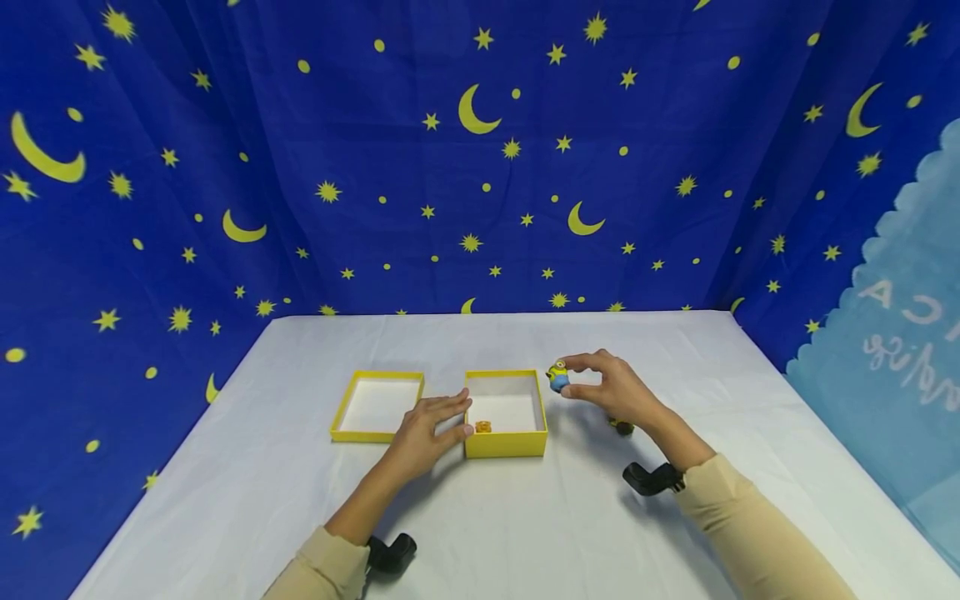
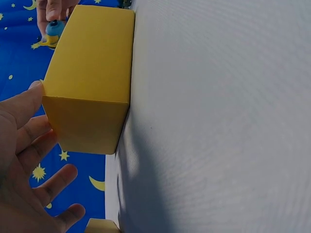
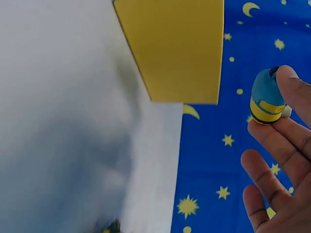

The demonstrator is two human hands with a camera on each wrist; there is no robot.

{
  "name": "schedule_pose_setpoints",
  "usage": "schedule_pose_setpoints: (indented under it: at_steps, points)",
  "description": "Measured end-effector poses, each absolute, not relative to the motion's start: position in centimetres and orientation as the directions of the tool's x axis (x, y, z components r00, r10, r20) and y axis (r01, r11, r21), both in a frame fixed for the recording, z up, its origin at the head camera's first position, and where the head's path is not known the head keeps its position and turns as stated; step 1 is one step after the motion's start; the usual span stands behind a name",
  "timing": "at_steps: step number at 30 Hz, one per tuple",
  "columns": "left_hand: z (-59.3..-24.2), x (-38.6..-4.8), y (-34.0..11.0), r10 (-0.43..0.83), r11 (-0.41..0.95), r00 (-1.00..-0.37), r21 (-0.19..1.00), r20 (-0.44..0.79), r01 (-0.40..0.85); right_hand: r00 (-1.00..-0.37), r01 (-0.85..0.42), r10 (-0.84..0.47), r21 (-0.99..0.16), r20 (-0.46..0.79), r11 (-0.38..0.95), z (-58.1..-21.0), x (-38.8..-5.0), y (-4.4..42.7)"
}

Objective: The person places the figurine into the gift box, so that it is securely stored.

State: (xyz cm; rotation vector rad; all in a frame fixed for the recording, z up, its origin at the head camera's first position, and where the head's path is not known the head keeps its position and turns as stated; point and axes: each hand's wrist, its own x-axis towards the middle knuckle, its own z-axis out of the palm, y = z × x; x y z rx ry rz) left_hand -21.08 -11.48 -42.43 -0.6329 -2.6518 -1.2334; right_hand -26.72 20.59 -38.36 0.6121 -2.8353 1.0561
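Observation:
A yellow box (image 1: 506,445) with a white inside stands on the table, and a small orange object (image 1: 483,427) lies in its front left corner. The left hand (image 1: 423,433) touches the box's left side with thumb and fingertips, fingers spread, as the left wrist view also shows (image 2: 29,150). Just right of the box, above the table, the right hand (image 1: 611,390) pinches a small blue and yellow figure (image 1: 558,377) between thumb and fingers. In the right wrist view the figure (image 3: 267,97) is held at the fingertips, apart from the box (image 3: 180,53).
A shallow yellow lid (image 1: 367,436) with a white inside lies left of the box. Another small dark and yellow object (image 1: 621,427) lies on the table (image 1: 525,533) under the right wrist. A blue curtain with stars and moons hangs behind.

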Motion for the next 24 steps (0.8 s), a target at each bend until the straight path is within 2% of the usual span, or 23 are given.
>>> schedule_pose_setpoints:
  at_steps: [9,17,24]
  points:
    - [-42.3,-21.1,-11.5,0.318,0.566,-0.905,0.710,0.281,0.419,-0.917,-0.377,-0.364,-0.649,0.162,0.661,-38.6,-26.0,19.0]
    - [-42.4,-21.1,-11.6,0.316,0.570,-0.900,0.699,0.299,0.432,-0.891,-0.437,-0.398,-0.651,0.218,0.621,-39.4,-25.7,17.8]
    - [-42.4,-21.1,-11.5,0.323,0.566,-0.903,0.706,0.284,0.424,-0.885,-0.445,-0.412,-0.647,0.215,0.619,-39.7,-25.4,16.8]
